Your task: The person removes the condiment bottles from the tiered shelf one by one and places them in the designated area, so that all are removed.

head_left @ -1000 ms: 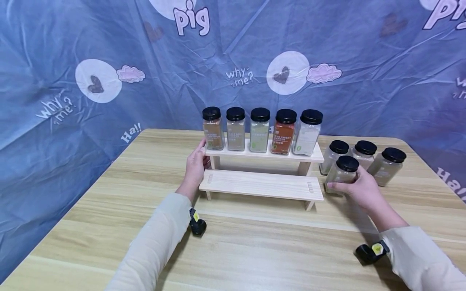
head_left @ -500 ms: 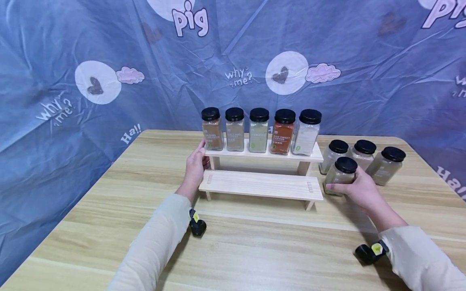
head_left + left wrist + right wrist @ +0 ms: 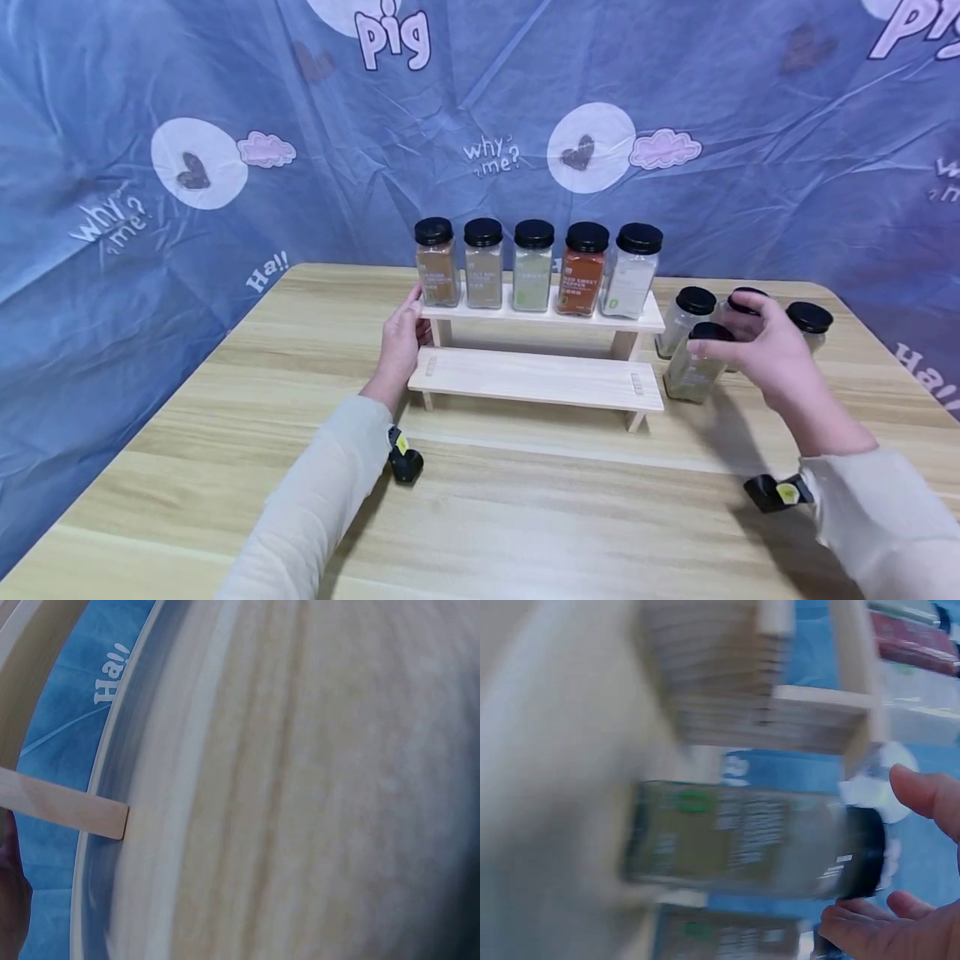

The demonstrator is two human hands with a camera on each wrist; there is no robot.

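The wood-grained bench (image 3: 525, 517) carries a pale two-tier wooden rack (image 3: 536, 377) and, near its right end, four upright black-lidded jars (image 3: 688, 375). Five more jars (image 3: 532, 277) stand in a row along the upper shelf (image 3: 507, 302).

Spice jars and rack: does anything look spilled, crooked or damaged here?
Nothing stands out. Five jars stand capped in a row on the rack; four jars stand beside it on the table, with no visible spill. The right hand partly hides some of these.
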